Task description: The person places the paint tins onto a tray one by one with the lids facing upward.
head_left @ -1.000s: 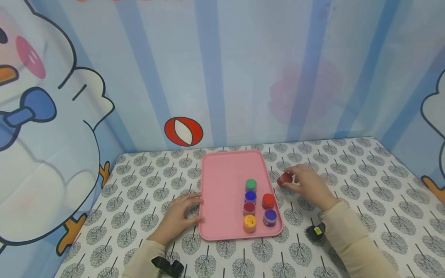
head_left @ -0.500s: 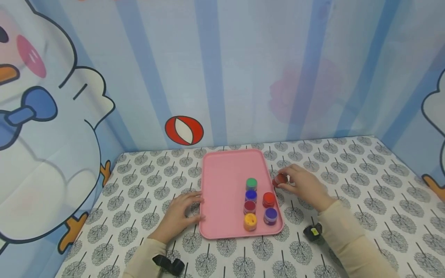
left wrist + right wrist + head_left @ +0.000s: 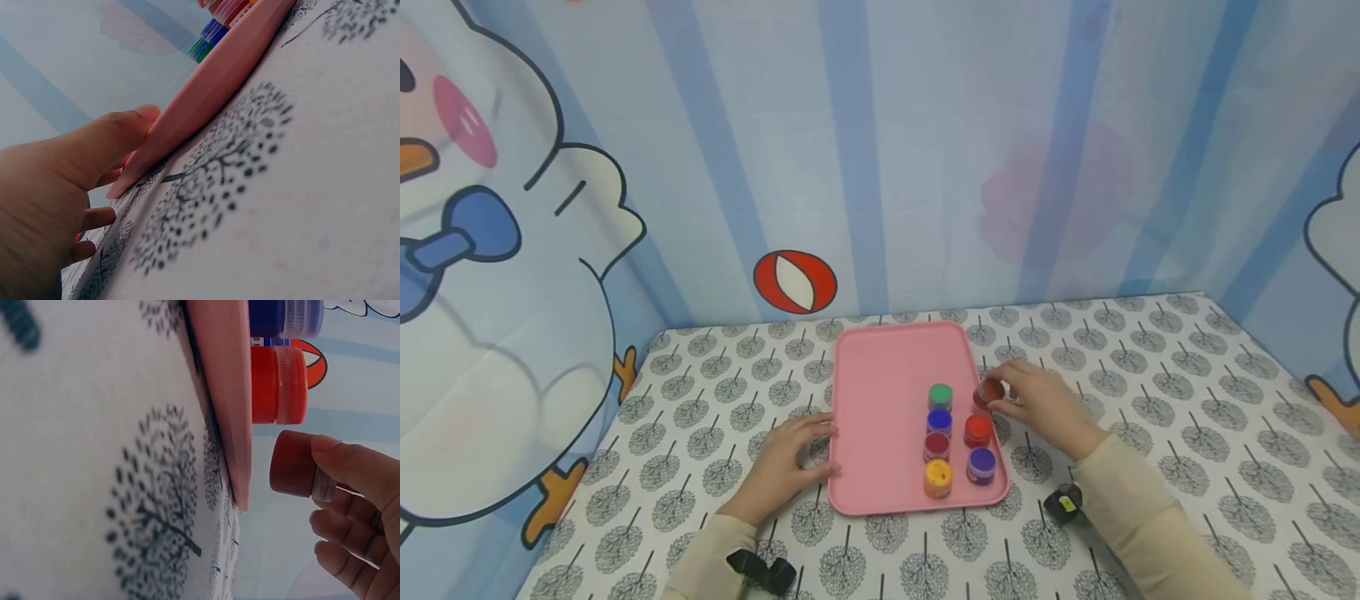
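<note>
My right hand (image 3: 1043,406) pinches a small brown paint jar (image 3: 294,464) between thumb and fingers. In the right wrist view the jar is held apart from the pink tray (image 3: 226,394), just off its rim. In the head view it is over the tray's right edge, beside the green-capped jar (image 3: 940,396) and behind the red paint jar (image 3: 977,429). My left hand (image 3: 781,463) rests its fingertips and thumb on the left rim of the tray (image 3: 887,367). The left thumb (image 3: 131,125) touches the tray's outer wall; some fingertips are hidden.
More paint jars stand on the tray's right half: a blue-capped jar (image 3: 939,420), a dark red jar (image 3: 936,447), a yellow jar (image 3: 937,478) and a purple jar (image 3: 981,465). A tree-print cloth (image 3: 1112,467) covers the table. Behind hangs a striped curtain (image 3: 925,167).
My right hand has carried the brown paint jar leftward, from the cloth beside the tray to over its right edge. My left hand has stayed at the tray's left rim.
</note>
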### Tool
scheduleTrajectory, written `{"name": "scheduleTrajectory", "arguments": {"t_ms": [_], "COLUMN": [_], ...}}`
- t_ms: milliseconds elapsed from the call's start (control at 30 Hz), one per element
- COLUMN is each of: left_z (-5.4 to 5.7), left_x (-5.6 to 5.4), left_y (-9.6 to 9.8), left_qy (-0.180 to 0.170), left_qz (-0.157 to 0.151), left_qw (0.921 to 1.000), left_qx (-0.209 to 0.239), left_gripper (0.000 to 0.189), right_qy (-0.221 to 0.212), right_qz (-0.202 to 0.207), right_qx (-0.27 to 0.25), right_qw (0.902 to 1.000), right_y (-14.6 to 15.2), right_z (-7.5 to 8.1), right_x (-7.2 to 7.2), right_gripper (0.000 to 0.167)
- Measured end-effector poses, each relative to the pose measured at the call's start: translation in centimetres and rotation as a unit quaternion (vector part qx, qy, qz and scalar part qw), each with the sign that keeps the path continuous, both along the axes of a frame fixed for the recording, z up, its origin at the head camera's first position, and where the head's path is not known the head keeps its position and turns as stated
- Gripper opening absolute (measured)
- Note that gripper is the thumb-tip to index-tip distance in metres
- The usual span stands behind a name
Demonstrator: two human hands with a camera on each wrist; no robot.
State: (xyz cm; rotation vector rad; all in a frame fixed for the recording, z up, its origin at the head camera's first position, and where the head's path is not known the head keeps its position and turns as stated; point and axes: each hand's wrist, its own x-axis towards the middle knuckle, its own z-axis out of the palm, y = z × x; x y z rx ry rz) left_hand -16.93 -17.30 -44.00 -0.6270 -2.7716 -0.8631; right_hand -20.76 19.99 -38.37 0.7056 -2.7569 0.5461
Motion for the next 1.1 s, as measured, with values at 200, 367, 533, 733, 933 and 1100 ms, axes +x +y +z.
{"name": "scheduleTrajectory", "arguments": {"t_ms": [200, 367, 533, 733, 933, 1100], "left_z": [0.2, 0.4, 0.3, 0.2, 0.2, 0.3], "left_x": [0.0, 0.0, 0.1, 0.1, 0.1, 0.1], "left_y": [0.0, 0.0, 0.1, 0.1, 0.1, 0.1], "left_qy": [-0.005, -0.008, -0.017, -0.01, -0.002, -0.005], "left_qz": [-0.001, 0.0, 0.002, 0.002, 0.0, 0.0], "left_qw": [1.0, 1.0, 0.9999, 0.9999, 1.0, 1.0], "left_qx": [-0.002, -0.004, 0.0, 0.001, -0.004, 0.0], "left_gripper": [0.05, 0.05, 0.05, 0.05, 0.049, 0.049], "right_qy": [0.012, 0.019, 0.017, 0.02, 0.012, 0.011], "right_qz": [0.006, 0.01, 0.014, 0.02, 0.016, 0.023], "right_qx": [0.008, 0.011, 0.009, 0.01, 0.015, 0.021], "right_qw": [0.9999, 0.9997, 0.9997, 0.9995, 0.9997, 0.9995], "right_y": [-0.4, -0.6, -0.7, -1.0, -1.1, -1.2], "right_z": [-0.4, -0.6, -0.9, -1.3, -1.6, -1.7], "right_x": [-0.2, -0.2, -0.3, -0.5, -0.4, -0.5], "right_gripper": [0.039, 0.038, 0.039, 0.037, 0.037, 0.037]}}
